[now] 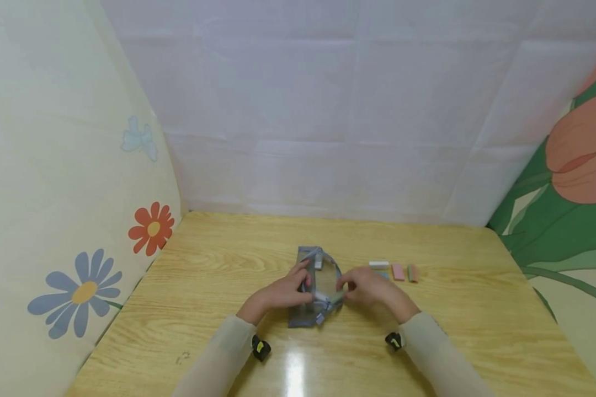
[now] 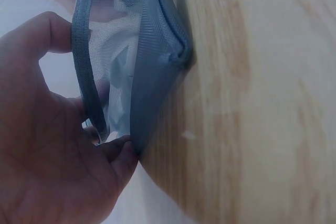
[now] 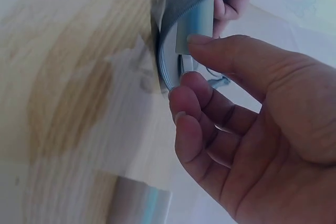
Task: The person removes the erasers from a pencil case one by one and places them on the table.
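A grey-blue mesh zip pouch (image 1: 302, 318) lies on the table with its mouth spread apart. My left hand (image 1: 284, 291) grips the near-left side of its opening; in the left wrist view, fingers and thumb hold the pouch's zip edge and mesh (image 2: 149, 82). At the mouth's right side, my right hand (image 1: 370, 285) pinches a pale green-blue eraser (image 3: 195, 24), thumb against its end and fingertips close below. The eraser is partly inside the opening, behind the zip edge. A small white block (image 1: 319, 260) shows within the pouch toward its far end.
Right of the pouch lie several small erasers: a white one (image 1: 378, 264), a blue one (image 1: 383, 274) partly behind my right hand, a pink one (image 1: 398, 272) and a green-and-brown one (image 1: 413, 273). A white sheet (image 1: 298, 110) hangs behind the wooden table (image 1: 218, 248).
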